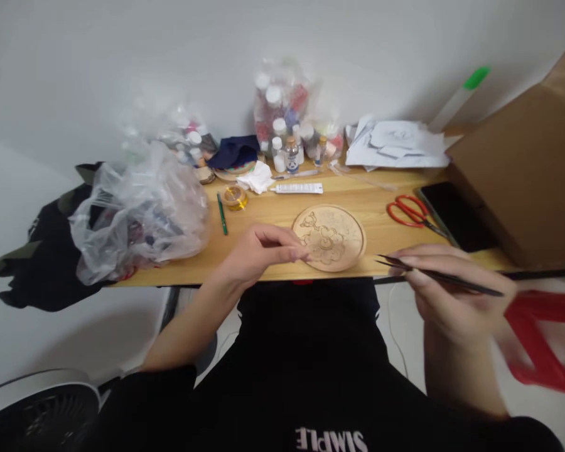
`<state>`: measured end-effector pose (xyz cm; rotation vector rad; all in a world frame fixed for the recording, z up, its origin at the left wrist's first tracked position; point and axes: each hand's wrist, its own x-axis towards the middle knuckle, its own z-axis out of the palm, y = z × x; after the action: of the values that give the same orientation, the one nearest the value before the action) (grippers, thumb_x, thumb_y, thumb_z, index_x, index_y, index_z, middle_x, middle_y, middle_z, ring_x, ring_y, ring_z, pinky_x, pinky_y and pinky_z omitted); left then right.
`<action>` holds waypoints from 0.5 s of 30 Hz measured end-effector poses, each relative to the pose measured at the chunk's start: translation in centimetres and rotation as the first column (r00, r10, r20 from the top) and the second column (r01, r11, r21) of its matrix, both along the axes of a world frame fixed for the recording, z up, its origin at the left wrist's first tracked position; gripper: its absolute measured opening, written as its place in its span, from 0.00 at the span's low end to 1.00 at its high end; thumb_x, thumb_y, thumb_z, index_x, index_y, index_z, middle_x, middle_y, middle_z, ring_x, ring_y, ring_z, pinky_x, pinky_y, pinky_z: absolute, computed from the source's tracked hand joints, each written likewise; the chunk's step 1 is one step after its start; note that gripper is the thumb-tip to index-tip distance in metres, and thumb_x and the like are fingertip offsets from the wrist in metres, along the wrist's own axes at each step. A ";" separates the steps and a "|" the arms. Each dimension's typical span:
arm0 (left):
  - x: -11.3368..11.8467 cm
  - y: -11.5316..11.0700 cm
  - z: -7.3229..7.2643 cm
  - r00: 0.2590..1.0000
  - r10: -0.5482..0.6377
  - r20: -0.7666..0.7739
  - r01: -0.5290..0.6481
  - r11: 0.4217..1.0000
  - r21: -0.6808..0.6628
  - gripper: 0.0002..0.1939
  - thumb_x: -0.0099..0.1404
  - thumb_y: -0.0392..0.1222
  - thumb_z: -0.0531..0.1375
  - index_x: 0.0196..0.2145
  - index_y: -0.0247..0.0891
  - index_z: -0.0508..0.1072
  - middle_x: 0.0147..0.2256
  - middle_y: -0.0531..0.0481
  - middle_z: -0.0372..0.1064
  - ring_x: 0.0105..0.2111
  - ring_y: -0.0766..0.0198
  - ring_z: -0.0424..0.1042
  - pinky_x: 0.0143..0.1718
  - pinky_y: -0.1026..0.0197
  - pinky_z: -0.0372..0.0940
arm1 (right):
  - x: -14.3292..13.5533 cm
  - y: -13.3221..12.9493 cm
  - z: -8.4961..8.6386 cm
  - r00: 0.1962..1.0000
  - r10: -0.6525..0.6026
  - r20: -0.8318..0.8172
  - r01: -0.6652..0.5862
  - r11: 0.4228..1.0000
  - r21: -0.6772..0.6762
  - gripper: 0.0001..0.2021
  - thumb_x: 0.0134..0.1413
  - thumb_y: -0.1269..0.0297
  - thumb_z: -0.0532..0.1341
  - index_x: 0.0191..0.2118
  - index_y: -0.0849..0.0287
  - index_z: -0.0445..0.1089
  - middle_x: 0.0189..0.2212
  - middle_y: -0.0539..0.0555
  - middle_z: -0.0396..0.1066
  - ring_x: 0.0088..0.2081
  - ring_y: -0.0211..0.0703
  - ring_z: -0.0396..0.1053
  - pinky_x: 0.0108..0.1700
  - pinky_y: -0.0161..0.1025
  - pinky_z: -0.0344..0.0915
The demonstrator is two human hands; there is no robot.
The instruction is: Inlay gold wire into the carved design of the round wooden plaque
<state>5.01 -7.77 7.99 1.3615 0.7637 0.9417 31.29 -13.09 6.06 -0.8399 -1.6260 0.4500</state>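
Note:
A round wooden plaque (332,238) with a flower and a small figure drawn on it lies near the table's front edge. At its left rim is my left hand (270,252), thumb and fingertips pinched together; anything between them is too small to make out. My right hand (445,282), right of the plaque and over the front edge, holds dark tweezers (452,279) whose tips point left towards the plaque and stand slightly apart. Red-handled scissors (410,212) lie behind that hand.
Behind the plaque lie a white tube (299,188) and small bottles (292,157). A green pen (222,215), a tape roll (235,197) and a plastic bag (145,213) are at left. A phone (459,215), papers (395,144) and a cardboard box (522,176) stand or lie at right.

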 end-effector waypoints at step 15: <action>2.1 -1.1 1.7 0.875 0.253 0.413 -0.125 0.942 -0.312 0.16 0.44 0.47 0.77 0.19 0.36 0.76 0.21 0.54 0.73 0.24 0.75 0.70 0.29 0.71 0.63 | -0.5 4.3 -4.4 0.965 -0.107 -0.240 0.028 0.949 -0.313 0.07 0.48 0.69 0.71 0.36 0.53 0.81 0.33 0.53 0.79 0.34 0.43 0.76 0.38 0.41 0.73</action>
<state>7.13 -8.82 9.72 0.7874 0.6481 1.2035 30.79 -8.82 1.62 -1.0221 -1.3028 0.7451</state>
